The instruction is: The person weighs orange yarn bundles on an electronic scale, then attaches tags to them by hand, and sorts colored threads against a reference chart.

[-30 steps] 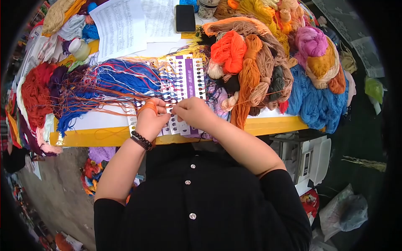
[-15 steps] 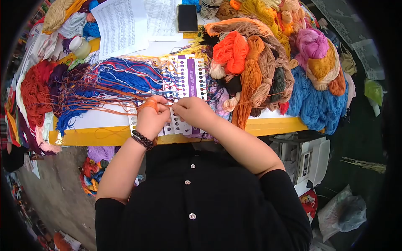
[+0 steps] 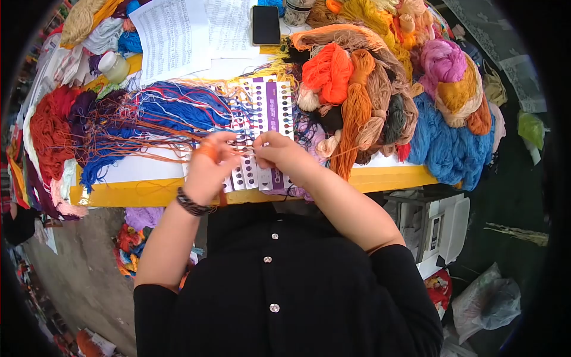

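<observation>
White cards with punched holes and a purple strip [image 3: 272,107] lie at the table's front edge, with coloured threads looped through the holes. My left hand [image 3: 213,163], with orange thread wound round it, is over the left side of the cards, its thumb and forefinger apart and slightly blurred. Over the cards' right part is my right hand [image 3: 278,153], its fingertips pinched together at a thread too small to make out clearly. Loose brown and blue threads [image 3: 160,128] run leftward from the cards.
Orange and brown skeins [image 3: 357,89] are heaped at the right, beside blue yarn [image 3: 455,146]. Red yarn [image 3: 52,128] lies at the left. Printed sheets [image 3: 172,38], a phone [image 3: 266,25] and a small jar [image 3: 113,67] are farther back.
My left hand has opened at the fingertips and moved slightly down and left. My right hand has shifted a little to the right, so the hands are farther apart.
</observation>
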A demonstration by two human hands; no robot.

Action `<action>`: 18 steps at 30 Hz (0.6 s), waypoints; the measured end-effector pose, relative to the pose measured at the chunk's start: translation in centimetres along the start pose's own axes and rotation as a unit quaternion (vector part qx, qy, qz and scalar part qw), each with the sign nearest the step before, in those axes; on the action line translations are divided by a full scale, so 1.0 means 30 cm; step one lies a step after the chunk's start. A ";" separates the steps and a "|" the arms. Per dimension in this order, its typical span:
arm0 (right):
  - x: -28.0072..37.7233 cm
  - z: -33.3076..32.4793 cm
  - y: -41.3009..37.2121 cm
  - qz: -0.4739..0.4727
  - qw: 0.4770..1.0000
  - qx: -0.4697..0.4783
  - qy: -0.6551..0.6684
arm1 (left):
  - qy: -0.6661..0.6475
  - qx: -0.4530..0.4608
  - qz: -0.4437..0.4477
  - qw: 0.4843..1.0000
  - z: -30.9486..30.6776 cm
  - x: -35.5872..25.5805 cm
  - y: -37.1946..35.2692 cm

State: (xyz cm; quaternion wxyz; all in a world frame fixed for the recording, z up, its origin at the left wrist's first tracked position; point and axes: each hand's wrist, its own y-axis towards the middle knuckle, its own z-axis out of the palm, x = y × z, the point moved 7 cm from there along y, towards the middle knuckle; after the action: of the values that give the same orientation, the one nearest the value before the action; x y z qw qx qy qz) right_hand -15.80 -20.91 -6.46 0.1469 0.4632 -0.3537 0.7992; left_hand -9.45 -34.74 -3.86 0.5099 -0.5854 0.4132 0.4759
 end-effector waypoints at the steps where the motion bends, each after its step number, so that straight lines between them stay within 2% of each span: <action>1: -0.008 0.012 0.003 -0.008 0.999 0.001 -0.053 | -0.056 -0.046 -0.035 0.997 -0.056 -0.023 -0.014; 2: -0.020 0.020 0.009 -0.010 0.999 0.003 -0.051 | -0.112 -0.109 -0.057 0.986 -0.112 -0.064 -0.028; 3: -0.027 0.023 0.017 -0.031 0.991 -0.001 -0.129 | -0.194 -0.117 -0.058 0.972 -0.176 -0.080 -0.038; 4: -0.036 0.021 0.026 -0.051 0.977 -0.005 -0.207 | -0.231 -0.087 -0.022 0.969 -0.240 -0.098 -0.044; 5: -0.059 0.016 0.036 -0.063 0.977 0.001 -0.202 | -0.208 -0.130 -0.008 0.969 -0.294 -0.150 -0.069; 6: -0.068 0.013 0.039 -0.063 0.977 0.002 -0.201 | -0.186 -0.139 0.037 0.972 -0.394 -0.176 -0.081; 9: -0.067 0.005 0.036 -0.087 0.974 -0.015 -0.209 | -0.241 -0.163 0.204 0.935 -0.697 -0.268 -0.162; 10: -0.064 0.005 0.034 -0.088 0.972 -0.019 -0.218 | -0.223 -0.239 0.229 0.917 -0.707 -0.332 -0.186; 11: -0.058 0.005 0.033 -0.090 0.969 -0.022 -0.228 | -0.237 -0.277 0.228 0.903 -0.765 -0.312 -0.199; 13: -0.047 0.013 0.021 -0.078 0.966 -0.047 -0.241 | -0.272 -0.295 0.137 0.905 -0.857 -0.144 -0.173; 14: -0.013 0.040 0.002 -0.070 0.966 -0.044 -0.245 | -0.248 -0.229 0.071 0.939 -0.779 -0.089 -0.166; 15: 0.043 0.076 -0.026 -0.107 0.958 -0.053 -0.259 | -0.252 -0.200 0.035 0.946 -0.604 -0.093 -0.167; 16: 0.102 0.122 -0.064 -0.140 0.950 -0.062 -0.272 | -0.267 -0.089 0.037 0.959 -0.429 -0.105 -0.170; 17: 0.187 0.185 -0.116 -0.166 0.951 -0.058 -0.256 | -0.253 -0.037 -0.015 0.967 -0.301 -0.114 -0.194; 18: 0.222 0.232 -0.136 -0.254 0.925 -0.047 -0.279 | -0.255 -0.020 -0.041 0.966 -0.199 -0.134 -0.224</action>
State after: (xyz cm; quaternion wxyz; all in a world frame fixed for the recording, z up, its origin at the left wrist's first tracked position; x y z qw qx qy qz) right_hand -12.59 -23.54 3.13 0.2623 0.7345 -0.2881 0.5555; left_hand -2.97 -39.73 1.59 0.6058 -0.4711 0.2354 0.5964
